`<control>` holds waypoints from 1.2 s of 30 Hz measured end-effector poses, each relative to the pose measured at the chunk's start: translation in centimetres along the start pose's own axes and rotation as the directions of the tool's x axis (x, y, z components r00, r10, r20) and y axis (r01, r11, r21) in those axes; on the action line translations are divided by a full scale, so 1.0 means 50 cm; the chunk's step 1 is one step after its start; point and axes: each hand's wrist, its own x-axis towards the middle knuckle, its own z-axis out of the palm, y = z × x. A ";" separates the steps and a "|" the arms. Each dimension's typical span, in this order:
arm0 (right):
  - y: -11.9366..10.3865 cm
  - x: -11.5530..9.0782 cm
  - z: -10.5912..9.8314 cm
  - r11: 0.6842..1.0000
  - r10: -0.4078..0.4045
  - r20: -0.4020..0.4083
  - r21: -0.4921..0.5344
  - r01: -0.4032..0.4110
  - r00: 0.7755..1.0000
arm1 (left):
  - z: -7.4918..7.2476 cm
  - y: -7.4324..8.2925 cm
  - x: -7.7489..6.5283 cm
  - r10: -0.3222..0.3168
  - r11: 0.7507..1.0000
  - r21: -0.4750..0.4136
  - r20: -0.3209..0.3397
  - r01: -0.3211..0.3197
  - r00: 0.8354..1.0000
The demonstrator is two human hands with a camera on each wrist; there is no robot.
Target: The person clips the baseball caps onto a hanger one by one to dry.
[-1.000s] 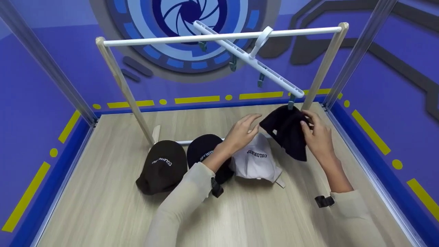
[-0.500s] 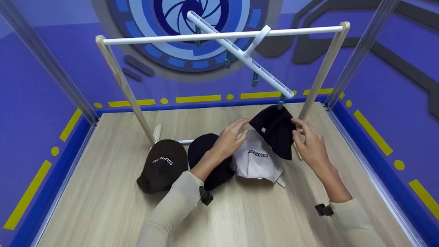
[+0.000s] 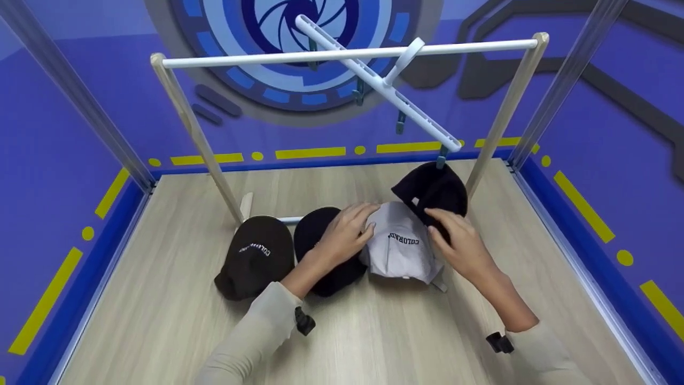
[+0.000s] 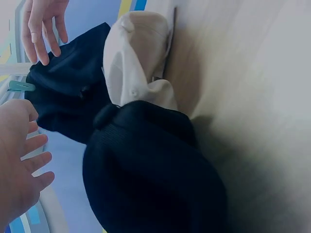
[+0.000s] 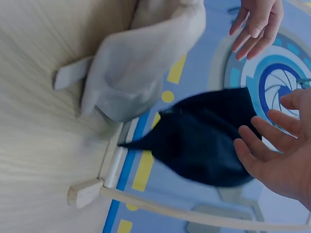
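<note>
A black cap (image 3: 441, 187) hangs from a green clip (image 3: 441, 156) at the near end of a white hanger (image 3: 422, 120). My right hand (image 3: 462, 243) is in front of the cap's lower part, fingers loosely bent and holding nothing; in the right wrist view its fingers (image 5: 252, 145) overlap the cap's edge. Between the grey-white cap (image 3: 401, 251) and a second black cap (image 3: 315, 230), my left hand (image 3: 344, 230) hovers with relaxed fingers, gripping nothing. It partly covers that second black cap. A dark brown cap (image 3: 256, 256) lies farthest left.
The hanger's hook sits on the white bar (image 3: 278, 58) of a rack with wooden posts (image 3: 507, 107). Other clips (image 3: 400, 123) on the hanger hold nothing. Blue-purple walls (image 3: 53, 160) enclose the wooden tabletop (image 3: 363, 342) at the back and sides.
My right hand has let go of the hanging cap and moved left and down. My left hand has drawn left and down. The hanger's near end and the cap have swung slightly left.
</note>
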 end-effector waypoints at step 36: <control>0.015 -0.070 0.107 0.985 -0.152 0.292 -0.040 0.171 0.944 | 0.028 0.015 -0.109 0.081 0.979 0.179 0.118 -0.102 0.990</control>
